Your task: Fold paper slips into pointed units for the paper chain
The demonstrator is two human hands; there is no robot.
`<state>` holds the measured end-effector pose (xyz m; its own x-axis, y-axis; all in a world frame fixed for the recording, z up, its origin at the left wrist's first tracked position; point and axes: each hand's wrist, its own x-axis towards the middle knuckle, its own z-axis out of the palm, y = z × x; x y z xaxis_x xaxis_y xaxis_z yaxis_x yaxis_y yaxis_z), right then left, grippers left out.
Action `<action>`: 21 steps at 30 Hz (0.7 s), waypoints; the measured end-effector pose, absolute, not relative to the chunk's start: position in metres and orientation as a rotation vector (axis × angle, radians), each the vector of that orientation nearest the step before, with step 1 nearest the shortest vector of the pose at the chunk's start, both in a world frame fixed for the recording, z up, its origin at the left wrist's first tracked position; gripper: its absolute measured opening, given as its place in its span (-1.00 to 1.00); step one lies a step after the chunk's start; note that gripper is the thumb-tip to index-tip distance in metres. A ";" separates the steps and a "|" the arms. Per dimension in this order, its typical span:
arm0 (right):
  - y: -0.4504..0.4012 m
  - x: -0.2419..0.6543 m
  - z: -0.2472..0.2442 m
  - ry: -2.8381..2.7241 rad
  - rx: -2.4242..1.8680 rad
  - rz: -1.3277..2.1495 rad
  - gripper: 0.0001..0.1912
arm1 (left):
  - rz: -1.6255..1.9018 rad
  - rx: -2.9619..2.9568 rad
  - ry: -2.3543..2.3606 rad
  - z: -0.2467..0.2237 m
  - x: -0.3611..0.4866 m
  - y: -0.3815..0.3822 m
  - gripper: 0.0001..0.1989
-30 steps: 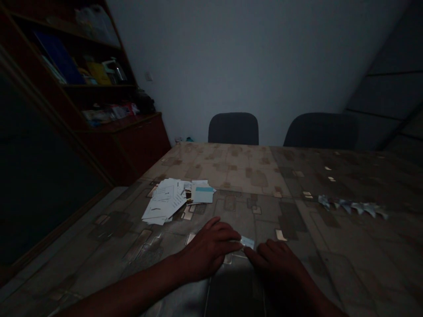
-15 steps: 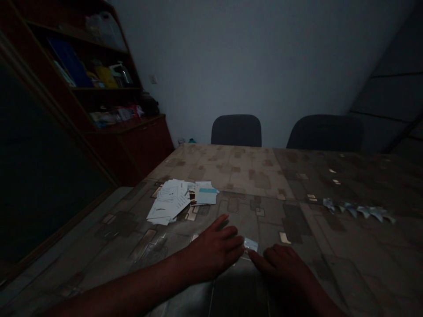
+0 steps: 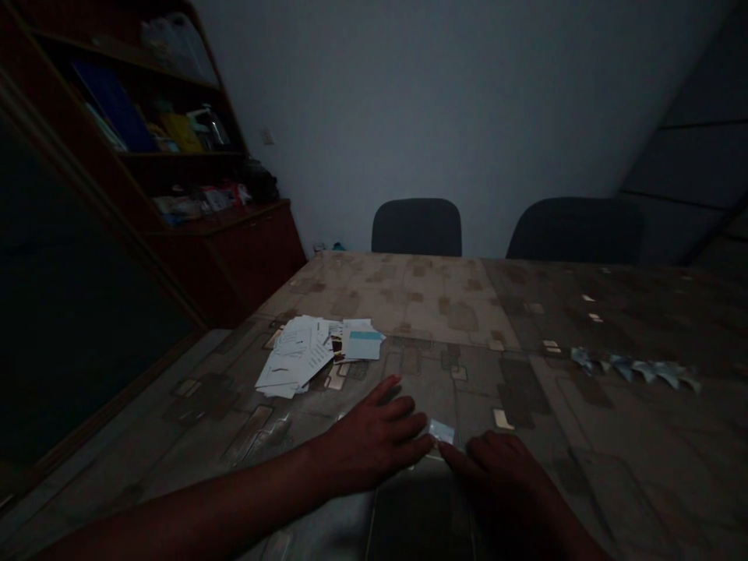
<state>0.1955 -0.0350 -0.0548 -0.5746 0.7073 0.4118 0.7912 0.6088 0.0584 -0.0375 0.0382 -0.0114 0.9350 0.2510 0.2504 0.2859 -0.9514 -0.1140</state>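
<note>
A dim room, seen from above a person's own two bare hands, which meet over a table (image 3: pixel 461 312) with a patterned cover. Between the fingertips lies a small, pale bluish slip of paper (image 3: pixel 442 431), close to the person's side of the table and right of the middle of the view. The left hand (image 3: pixel 379 436) comes in from the left, palm down, its fingers slightly spread and one raised, the lowest fingertip at the slip's near left corner. The right hand (image 3: pixel 496 467) comes in from the lower right, one finger stretched out to the slip's near edge and the others curled. Neither hand is clearly nearer: both reach the paper, which juts out beyond the fingertips, away from the person. Its visible part is wider from side to side, sloping a little downward to the right; fingers cover the rest, so the full long axis cannot be told. Whether either hand pinches the slip or only presses on it is too dark to tell. Beyond the left hand, well apart from the slip, is a loose pile of white papers (image 3: pixel 297 357), with a blue-banded card (image 3: pixel 364 345) at its right. Far to the right lies a row of folded, pointed papers (image 3: pixel 636 368).
</note>
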 end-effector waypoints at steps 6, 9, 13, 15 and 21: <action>-0.037 0.196 -0.054 -2.487 -1.227 -0.318 -0.42 | -0.381 -2.894 -0.420 -0.013 -0.041 0.037 -0.81; -0.037 0.196 -0.053 -2.477 -1.208 -0.311 -0.43 | -0.425 -2.881 -0.443 -0.018 -0.041 0.035 -0.82; -0.036 0.196 -0.058 -2.459 -1.217 -0.256 -0.45 | -0.489 -2.876 -0.482 -0.024 -0.042 0.034 -0.82; -0.035 0.198 -0.059 -2.463 -1.251 -0.189 -0.46 | -0.513 -2.874 -0.486 -0.026 -0.042 0.034 -0.83; -0.016 0.212 -0.033 -2.395 -1.407 0.267 -0.63 | -0.493 -2.934 -0.449 -0.026 -0.041 0.038 -0.81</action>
